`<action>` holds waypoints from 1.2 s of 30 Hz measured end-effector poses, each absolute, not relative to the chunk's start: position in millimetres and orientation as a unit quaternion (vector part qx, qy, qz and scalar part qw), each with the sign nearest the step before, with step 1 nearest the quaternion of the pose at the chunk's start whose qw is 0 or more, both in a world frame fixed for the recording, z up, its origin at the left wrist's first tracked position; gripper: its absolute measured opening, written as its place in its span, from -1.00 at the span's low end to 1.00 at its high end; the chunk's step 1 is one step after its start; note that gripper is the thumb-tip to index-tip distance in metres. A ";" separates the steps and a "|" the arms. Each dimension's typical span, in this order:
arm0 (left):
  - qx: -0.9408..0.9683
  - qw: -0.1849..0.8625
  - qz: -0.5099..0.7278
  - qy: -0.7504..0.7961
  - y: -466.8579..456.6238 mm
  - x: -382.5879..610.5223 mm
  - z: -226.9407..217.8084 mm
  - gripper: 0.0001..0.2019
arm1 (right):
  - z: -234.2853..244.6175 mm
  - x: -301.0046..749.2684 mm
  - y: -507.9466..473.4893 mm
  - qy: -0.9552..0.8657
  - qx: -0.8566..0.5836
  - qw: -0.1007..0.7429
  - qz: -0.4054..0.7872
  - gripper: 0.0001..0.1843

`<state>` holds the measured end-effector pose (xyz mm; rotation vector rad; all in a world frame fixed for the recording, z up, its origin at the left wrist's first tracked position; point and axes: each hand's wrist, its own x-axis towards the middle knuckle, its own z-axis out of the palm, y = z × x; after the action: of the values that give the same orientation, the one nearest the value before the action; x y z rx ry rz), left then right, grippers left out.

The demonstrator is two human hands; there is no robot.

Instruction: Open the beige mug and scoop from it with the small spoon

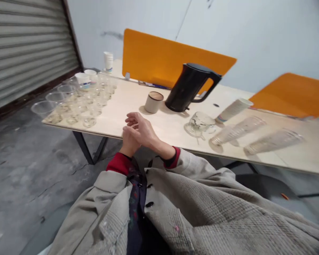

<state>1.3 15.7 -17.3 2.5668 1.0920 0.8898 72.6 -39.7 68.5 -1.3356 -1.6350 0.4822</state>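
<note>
At the table's front edge my right hand [144, 131] lies across my left hand [130, 142], with its fingers loosely extended and nothing in them. The fingers of my left hand are mostly hidden behind the right. Nearest to them stands a pale canister [152, 104] with a wooden lid. Just right of it is a black electric kettle [184, 88], its handle to the right. A clear glass cup [200, 121] with a dark pattern sits farther right, on what looks like a clear saucer.
Many clear plastic cups [89, 121] stand in rows on the left of the table [117, 117], with white paper cups [108, 61] behind. On the right lie a paper cup stack [233, 109] and two clear plastic cup stacks [239, 131]. Orange dividers [154, 53] line the back.
</note>
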 end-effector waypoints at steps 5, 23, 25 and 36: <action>0.879 0.059 0.279 0.383 11.6 -4.2 5.7 -0.60 | 74.5 171.7 -130.9 -0.588 -0.616 0.514 0.104 -0.64; 0.869 0.054 0.300 0.390 18.3 -6.5 8.5 -0.54 | 105.4 382.1 -230.7 -0.415 -0.881 0.127 -0.188 -0.68; 0.869 0.057 0.298 0.392 18.1 -6.5 9.1 -0.54 | 107.6 380.4 -226.4 -0.398 -0.892 0.114 -0.179 -0.68; 0.870 0.059 0.288 0.395 16.3 -5.0 12.7 -0.52 | 111.9 376.8 -227.5 -0.342 -0.896 0.193 -0.210 -0.73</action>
<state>-5.0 16.3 12.7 2.6356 1.1977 0.8734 376.8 -227.5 111.9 -2.5137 -0.9588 -0.5887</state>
